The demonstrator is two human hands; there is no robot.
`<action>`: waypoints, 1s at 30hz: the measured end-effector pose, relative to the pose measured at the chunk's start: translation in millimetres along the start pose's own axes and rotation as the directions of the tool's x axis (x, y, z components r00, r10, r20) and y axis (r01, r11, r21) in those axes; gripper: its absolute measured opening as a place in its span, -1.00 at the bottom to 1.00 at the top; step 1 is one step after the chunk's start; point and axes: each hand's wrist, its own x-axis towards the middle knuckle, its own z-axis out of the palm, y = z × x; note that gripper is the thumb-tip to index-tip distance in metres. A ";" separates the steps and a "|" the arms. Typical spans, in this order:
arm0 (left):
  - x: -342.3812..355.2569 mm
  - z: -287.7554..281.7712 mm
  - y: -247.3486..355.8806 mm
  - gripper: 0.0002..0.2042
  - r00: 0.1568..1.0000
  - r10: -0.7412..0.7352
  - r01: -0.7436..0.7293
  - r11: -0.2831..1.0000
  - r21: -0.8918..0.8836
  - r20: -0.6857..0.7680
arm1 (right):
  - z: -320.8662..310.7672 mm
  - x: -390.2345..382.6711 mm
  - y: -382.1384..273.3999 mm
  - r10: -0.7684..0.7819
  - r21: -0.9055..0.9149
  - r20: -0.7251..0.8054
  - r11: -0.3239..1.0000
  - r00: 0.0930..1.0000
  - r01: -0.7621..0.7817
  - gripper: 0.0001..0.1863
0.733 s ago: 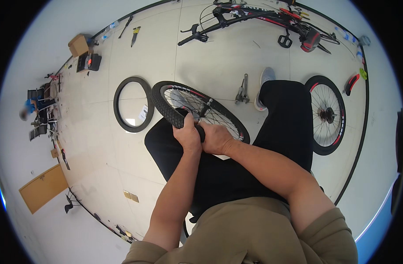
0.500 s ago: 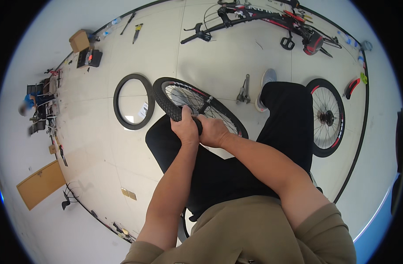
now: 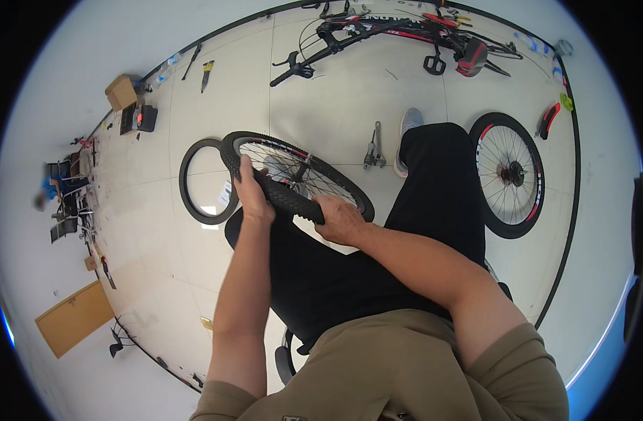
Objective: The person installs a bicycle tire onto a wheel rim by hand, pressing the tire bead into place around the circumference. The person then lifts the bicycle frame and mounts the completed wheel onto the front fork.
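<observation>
Head view: we have a bicycle wheel (image 3: 293, 202) tilted in front of our body, between our black-trousered legs, its near edge raised by our left thigh. Our right hand (image 3: 341, 219) grasps the tyre at the wheel's near edge, fingers curled over the tread. Our left hand (image 3: 252, 195) lies against the tyre on the wheel's left side, farther along the rim and apart from the right; we cannot tell whether its fingers close around it. Through the wheel's spokes we see a grey shoe.

Just left of the wheel, a loose tyre (image 3: 184, 179) lies flat on the floor, partly overlapped by the wheel in our view. To the wheel's right we have metal hand tools (image 3: 378, 144), near our right shoe (image 3: 409, 121). Well to the right of the wheel, beyond our right leg, lies a second wheel (image 3: 512, 174) with a sprocket cluster at its hub. Beyond the wheel, well apart, a black-and-red bicycle frame (image 3: 398, 29) lies on its side.
</observation>
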 end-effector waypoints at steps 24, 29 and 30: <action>-48.4 19.2 -54.9 -0.77 0.982 0.117 -0.103 0.990 0.098 -0.148 | 4.6 12.7 -25.8 -0.066 -0.114 -0.024 0.991 0.998 0.063 -0.47; -19.2 17.8 -47.1 -0.65 0.965 0.191 -0.143 0.957 0.252 -0.179 | -3.1 40.3 -38.4 -0.004 -0.091 0.014 0.996 1.000 0.005 -0.45; -5.6 13.1 -43.1 -0.63 0.957 0.236 -0.174 0.931 0.320 -0.168 | -4.0 49.2 -45.0 0.004 -0.083 0.010 0.997 1.000 -0.003 -0.44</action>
